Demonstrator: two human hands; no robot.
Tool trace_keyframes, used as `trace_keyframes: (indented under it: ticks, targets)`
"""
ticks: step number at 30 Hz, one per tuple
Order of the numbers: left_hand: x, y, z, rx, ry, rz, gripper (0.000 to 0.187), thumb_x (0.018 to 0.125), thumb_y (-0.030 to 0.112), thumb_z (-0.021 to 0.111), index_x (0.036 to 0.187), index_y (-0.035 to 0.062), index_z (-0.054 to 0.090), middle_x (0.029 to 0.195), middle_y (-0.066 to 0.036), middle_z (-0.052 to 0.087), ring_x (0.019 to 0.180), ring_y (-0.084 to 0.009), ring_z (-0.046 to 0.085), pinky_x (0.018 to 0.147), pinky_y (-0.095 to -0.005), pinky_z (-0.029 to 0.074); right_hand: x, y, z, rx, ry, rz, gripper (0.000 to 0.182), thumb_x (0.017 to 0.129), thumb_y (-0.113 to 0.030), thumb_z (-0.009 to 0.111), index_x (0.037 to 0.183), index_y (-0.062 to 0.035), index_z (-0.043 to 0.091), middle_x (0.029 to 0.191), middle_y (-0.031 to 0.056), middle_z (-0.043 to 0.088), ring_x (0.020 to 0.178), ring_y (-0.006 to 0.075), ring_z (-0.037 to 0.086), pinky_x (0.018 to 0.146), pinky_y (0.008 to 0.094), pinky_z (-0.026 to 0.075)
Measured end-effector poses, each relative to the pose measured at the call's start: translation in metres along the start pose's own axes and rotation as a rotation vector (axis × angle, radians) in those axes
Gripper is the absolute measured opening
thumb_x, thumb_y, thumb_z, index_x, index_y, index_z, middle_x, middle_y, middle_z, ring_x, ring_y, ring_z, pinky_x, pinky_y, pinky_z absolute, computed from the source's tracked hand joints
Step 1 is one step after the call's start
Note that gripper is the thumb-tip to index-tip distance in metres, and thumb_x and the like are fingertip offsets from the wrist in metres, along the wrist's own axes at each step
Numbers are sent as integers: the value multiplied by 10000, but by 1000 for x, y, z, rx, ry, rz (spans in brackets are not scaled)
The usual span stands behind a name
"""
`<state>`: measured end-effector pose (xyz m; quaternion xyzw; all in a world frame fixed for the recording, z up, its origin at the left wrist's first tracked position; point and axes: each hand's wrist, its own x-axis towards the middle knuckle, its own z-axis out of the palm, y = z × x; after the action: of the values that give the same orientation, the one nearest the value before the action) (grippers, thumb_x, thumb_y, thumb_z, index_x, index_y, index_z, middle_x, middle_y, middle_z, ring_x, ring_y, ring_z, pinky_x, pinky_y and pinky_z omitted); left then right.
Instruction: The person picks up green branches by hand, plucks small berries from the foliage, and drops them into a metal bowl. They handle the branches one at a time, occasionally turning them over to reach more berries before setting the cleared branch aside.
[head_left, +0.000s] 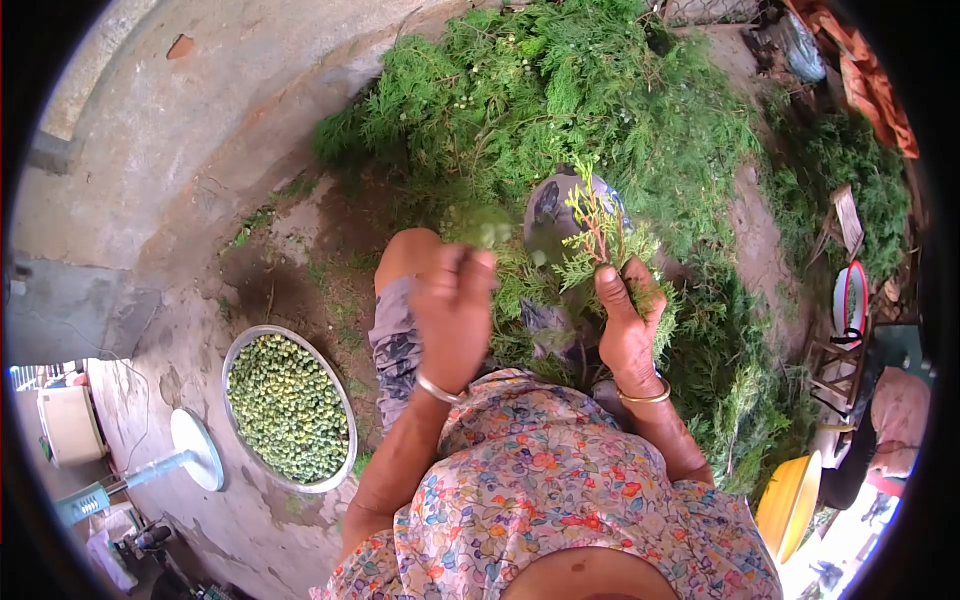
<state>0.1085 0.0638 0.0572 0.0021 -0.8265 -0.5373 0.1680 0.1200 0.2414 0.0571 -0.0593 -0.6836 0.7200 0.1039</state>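
Observation:
My right hand (630, 310) is closed, thumb against fingers, on an upright evergreen sprig (597, 225) with flat scaly leaves and reddish-brown stems. To its left, my left hand (455, 310) is raised over my left knee and smeared by motion, its fingers curled in. A blurred cluster of pale green cones (488, 232) shows at those fingertips. Farther left, a round metal basin (351, 440) stands on the ground, filled with many small green and yellowish cones (288, 405). Each wrist wears a bangle.
A large heap of cut evergreen branches (560, 90) spreads in front of me and down my right side. Left of the basin is a pale blue fan (197, 450). A yellow basin (788, 505) leans at the lower right. A concrete wall (190, 130) borders the left.

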Motion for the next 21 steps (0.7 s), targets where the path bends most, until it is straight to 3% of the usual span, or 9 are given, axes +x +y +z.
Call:
trace_keyframes:
  ticks: [2, 5, 8, 10, 12, 13, 16, 17, 21]
  targets:
    - [23, 10, -30, -862, 97, -555, 88, 836, 53, 586, 893, -8, 557, 715, -126, 588, 553, -159, 524, 438, -294, 426, -1, -4, -3, -128, 1, -25, 139, 894, -154, 616, 847, -27, 585, 716, -73, 487, 680, 43, 386, 598, 207, 334]
    - [30, 8, -54, -1217, -79, -508, 104, 828, 35, 562, 914, -22, 548, 788, -149, 602, 594, -157, 539, 432, -253, 447, 1, -1, -2, 7, 3, 6, 140, 895, -156, 612, 854, -24, 594, 709, -75, 486, 674, 42, 385, 598, 211, 337]
    - [24, 27, -46, -1257, -179, -548, 157, 823, 28, 558, 966, -36, 544, 824, -170, 600, 633, -150, 552, 427, -253, 456, 3, -12, 4, -12, -7, -21, 257, 885, -248, 628, 775, -25, 560, 681, -73, 403, 669, 55, 331, 595, 225, 287]
    - [18, 27, -34, -1269, -165, -547, 159, 823, 41, 579, 970, -19, 570, 799, -160, 617, 616, -145, 566, 413, -247, 441, 2, -5, -1, -47, -30, -16, 222, 882, -231, 631, 851, -12, 609, 719, -70, 466, 682, 48, 359, 605, 222, 302]
    - [16, 31, -23, -816, -278, -395, 139, 820, 56, 622, 913, -46, 603, 709, -127, 603, 551, -147, 541, 387, -216, 378, 4, 2, -1, -95, -14, -77, 228, 884, -138, 626, 722, -32, 507, 656, -71, 433, 635, 49, 349, 558, 232, 310]
    - [16, 31, -15, -818, -278, -394, 139, 820, 56, 622, 913, -46, 603, 709, -127, 603, 551, -147, 541, 387, -216, 378, 3, 5, 1, -42, -5, -49, 276, 875, -130, 632, 684, -33, 459, 628, -53, 412, 626, 61, 343, 543, 251, 311]
    - [20, 28, 9, 294, -243, 275, 116, 791, 103, 621, 840, -2, 607, 666, -138, 616, 544, -282, 597, 462, -381, 454, 4, 7, 1, -186, -13, -149, 272, 863, -127, 641, 696, -27, 451, 615, -19, 403, 611, 87, 343, 537, 266, 323]
    - [21, 30, 11, 394, -310, 338, 129, 762, 122, 623, 815, 9, 589, 647, -174, 595, 567, -349, 590, 511, -441, 465, 4, 8, 0, -185, -12, -150, 272, 863, -127, 641, 696, -27, 451, 615, -19, 403, 611, 87, 343, 537, 266, 323]
    - [20, 13, 16, 660, -450, 359, 131, 773, 137, 606, 801, 17, 564, 623, -163, 587, 579, -334, 601, 524, -436, 473, 5, 10, -3, -325, -32, -208, 263, 852, -133, 647, 719, -25, 447, 613, 34, 383, 593, 130, 343, 542, 301, 341]
